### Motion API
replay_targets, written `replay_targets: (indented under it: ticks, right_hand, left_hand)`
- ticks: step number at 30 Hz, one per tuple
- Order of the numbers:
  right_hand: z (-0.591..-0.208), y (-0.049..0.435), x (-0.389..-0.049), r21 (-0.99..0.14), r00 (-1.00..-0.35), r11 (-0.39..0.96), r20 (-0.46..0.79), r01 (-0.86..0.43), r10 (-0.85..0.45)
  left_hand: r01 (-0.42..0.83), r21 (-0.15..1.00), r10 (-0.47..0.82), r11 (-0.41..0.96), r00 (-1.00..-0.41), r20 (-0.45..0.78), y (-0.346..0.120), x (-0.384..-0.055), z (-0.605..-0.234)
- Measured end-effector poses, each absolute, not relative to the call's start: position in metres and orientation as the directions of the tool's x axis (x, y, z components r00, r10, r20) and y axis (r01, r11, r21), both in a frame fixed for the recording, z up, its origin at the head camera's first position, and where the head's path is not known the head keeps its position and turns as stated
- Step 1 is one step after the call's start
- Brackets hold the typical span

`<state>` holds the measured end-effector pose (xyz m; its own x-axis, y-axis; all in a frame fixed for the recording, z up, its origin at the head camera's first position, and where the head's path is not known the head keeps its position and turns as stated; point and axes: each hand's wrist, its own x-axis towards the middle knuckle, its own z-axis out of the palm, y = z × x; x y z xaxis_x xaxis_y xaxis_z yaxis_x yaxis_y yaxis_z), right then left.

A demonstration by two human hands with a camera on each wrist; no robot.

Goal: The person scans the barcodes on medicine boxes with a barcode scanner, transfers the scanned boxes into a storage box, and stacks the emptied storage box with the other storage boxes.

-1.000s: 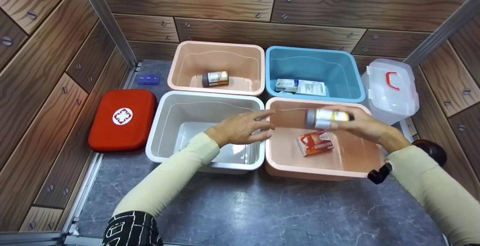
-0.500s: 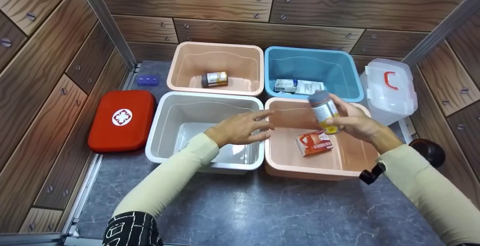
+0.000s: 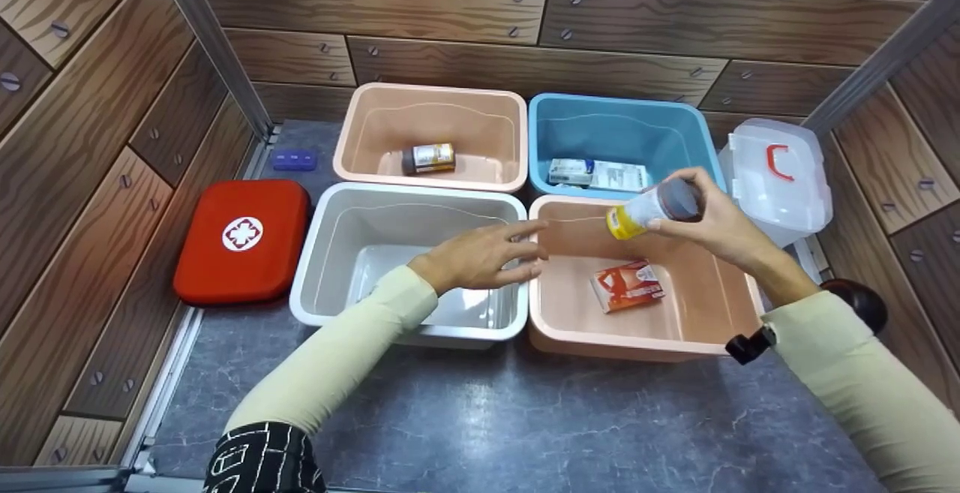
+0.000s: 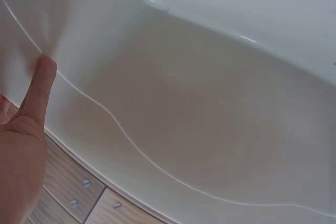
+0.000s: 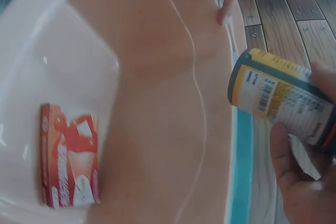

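My right hand [image 3: 716, 219] grips a pill bottle [image 3: 646, 210] with a dark cap and a yellow and white label. It holds the bottle tilted above the front right peach bin [image 3: 720, 305], cap end toward the palm. In the right wrist view, thumb and fingers hold the bottle [image 5: 283, 95], its barcode showing. A red and white medicine box [image 3: 628, 286] lies on that bin's floor. My left hand [image 3: 487, 257] reaches over the grey-white bin [image 3: 330, 253], fingers extended at the rim it shares with the peach bin. In the left wrist view, the thumb [image 4: 44, 85] lies by the bin's inner wall.
Behind, another peach bin [image 3: 435, 114] holds a similar bottle [image 3: 429, 157], and a blue bin [image 3: 622, 125] holds small boxes [image 3: 619, 175]. A red first-aid case [image 3: 244, 241] and a purple pill organizer [image 3: 294, 160] stand left. A clear lidded box [image 3: 780, 178] stands right.
My right hand has turned the bottle over: its dark cap, first pointing left and then up, now faces the palm and the yellow end points left. My left hand has stayed still.
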<state>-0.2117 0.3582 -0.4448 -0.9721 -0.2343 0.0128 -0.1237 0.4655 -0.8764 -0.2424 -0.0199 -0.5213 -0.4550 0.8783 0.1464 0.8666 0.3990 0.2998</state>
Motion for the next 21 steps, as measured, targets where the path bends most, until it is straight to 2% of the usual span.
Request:
replay_targets:
  ticks: [6, 10, 13, 21]
  right_hand:
    - [-0.444, 0.367, -0.211, -0.825, -0.969, 0.533, 0.065, -0.188, -0.24]
    - [-0.445, 0.375, -0.208, -0.837, -0.976, 0.518, 0.084, -0.179, -0.201]
    - [-0.447, 0.38, -0.208, -0.881, -0.985, 0.451, 0.087, -0.147, -0.151]
    - [-0.455, 0.39, -0.208, -0.988, -0.997, 0.152, 0.025, -0.036, -0.077]
  left_hand:
    - [0.864, 0.303, 0.879, 0.402, -0.457, 0.135, -0.02, -0.243, -0.521]
    - [0.86, 0.304, 0.877, 0.41, -0.463, 0.126, -0.02, -0.242, -0.521]
    - [0.859, 0.305, 0.877, 0.412, -0.465, 0.126, -0.02, -0.242, -0.52]
    - [0.859, 0.308, 0.877, 0.409, -0.464, 0.127, -0.02, -0.243, -0.522]
